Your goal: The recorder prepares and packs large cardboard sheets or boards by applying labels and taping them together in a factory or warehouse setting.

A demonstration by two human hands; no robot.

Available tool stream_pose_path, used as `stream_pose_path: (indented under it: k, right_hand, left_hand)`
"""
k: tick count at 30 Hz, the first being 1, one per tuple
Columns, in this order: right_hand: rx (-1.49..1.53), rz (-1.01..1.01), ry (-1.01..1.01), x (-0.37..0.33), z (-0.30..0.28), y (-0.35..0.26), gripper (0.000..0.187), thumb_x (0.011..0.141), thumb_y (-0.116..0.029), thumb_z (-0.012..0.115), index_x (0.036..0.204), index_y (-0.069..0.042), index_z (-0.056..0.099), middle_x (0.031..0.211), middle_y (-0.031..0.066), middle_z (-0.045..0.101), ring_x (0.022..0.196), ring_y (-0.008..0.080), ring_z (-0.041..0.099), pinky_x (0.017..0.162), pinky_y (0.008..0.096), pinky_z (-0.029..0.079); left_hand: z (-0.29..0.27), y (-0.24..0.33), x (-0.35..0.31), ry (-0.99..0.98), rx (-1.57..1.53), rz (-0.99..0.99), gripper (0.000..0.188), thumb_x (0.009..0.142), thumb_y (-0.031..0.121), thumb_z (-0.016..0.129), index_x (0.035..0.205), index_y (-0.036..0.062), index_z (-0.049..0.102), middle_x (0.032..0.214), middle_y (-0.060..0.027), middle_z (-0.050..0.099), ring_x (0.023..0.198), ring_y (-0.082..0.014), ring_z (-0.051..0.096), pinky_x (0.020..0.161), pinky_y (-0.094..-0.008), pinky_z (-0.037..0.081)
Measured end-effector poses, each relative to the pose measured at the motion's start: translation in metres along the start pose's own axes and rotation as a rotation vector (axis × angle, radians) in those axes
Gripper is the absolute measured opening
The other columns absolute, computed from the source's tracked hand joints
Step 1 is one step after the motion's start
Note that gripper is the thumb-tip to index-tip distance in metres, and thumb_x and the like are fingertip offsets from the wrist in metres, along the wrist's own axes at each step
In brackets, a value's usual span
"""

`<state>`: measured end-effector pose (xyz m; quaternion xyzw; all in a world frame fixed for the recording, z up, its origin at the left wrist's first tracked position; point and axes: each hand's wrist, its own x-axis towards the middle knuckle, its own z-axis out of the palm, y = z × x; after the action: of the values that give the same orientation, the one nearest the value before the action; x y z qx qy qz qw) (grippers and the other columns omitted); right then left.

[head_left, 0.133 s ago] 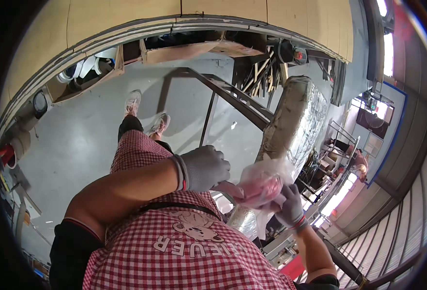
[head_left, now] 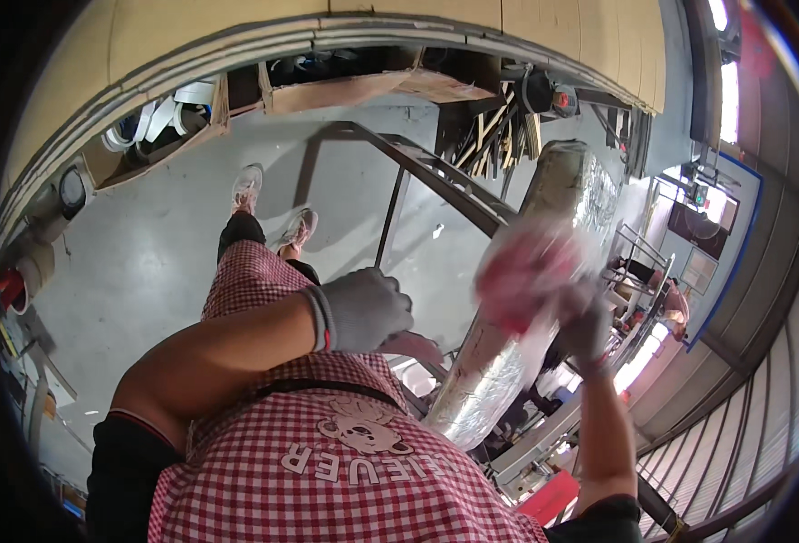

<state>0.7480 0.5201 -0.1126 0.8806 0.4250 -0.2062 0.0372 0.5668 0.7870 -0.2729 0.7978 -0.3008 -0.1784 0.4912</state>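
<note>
Within curled right fingers [head_left: 582,306], reddish bag [head_left: 528,271].

Right of the metal frame [head_left: 435,187] lies the bundle [head_left: 485,376], the bag [head_left: 528,271] before it and the tabletop [head_left: 562,27] beyond.

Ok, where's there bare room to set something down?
The visible wooden tabletop looks bare, as does most gray floor left of the shoes, up to the cardboard boxes. Crowded: under the tabletop, with those boxes and strips; and around the foil-wrapped roll, with the metal frame beside it and a blurred red bundle near the right hand overlapping it in view.
</note>
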Motion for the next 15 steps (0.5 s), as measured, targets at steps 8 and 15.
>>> stream_pose_path:
  k: [8,15]
  right_hand:
    - [0.213,0.267,0.244,0.100,-0.028,0.041,0.015,0.078,-0.007,0.062,0.091,-0.010,0.068,0.094,0.0115,0.064,0.089,0.0308,0.061,0.077,0.0388,0.049]
    - [0.168,0.100,0.054,-0.032,0.011,-0.058,0.014,0.080,0.001,0.054,0.092,-0.004,0.061,0.094,0.0194,0.061,0.086,0.0347,0.061,0.076,0.0400,0.050]
  left_hand:
    - [0.013,-0.028,-0.021,-0.009,-0.021,-0.054,0.012,0.071,0.016,0.063,0.077,0.0060,0.061,0.087,-0.0088,0.063,0.085,-0.0266,0.061,0.077,-0.0404,0.048]
    - [0.012,-0.048,-0.066,0.139,-0.096,-0.210,0.018,0.075,0.016,0.061,0.088,0.0049,0.067,0.091,-0.0110,0.066,0.091,-0.0281,0.062,0.084,-0.0397,0.048]
